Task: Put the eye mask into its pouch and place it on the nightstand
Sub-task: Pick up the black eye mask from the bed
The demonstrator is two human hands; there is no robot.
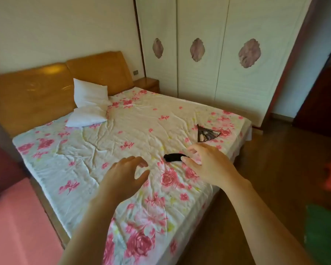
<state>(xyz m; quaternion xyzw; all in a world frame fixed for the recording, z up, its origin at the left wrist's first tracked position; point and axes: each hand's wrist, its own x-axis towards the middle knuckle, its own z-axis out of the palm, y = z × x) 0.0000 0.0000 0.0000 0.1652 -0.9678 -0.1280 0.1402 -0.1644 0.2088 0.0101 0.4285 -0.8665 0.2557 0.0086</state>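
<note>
A small black fabric item (174, 157), the eye mask or its pouch, lies bunched on the floral bed sheet (134, 131) near the bed's right side. My right hand (208, 165) is spread open just right of it, thumb tip touching its right end. My left hand (126, 175) hovers open with curled fingers a short way to the item's left, holding nothing. The wooden nightstand (148, 84) stands at the far corner, between the headboard and the wardrobe.
A dark folding fan (206, 133) lies on the sheet beyond my right hand. Two white pillows (88, 104) rest against the orange headboard (46, 88). White wardrobe doors (218, 54) fill the back wall. Wooden floor (275, 169) runs along the bed's right side.
</note>
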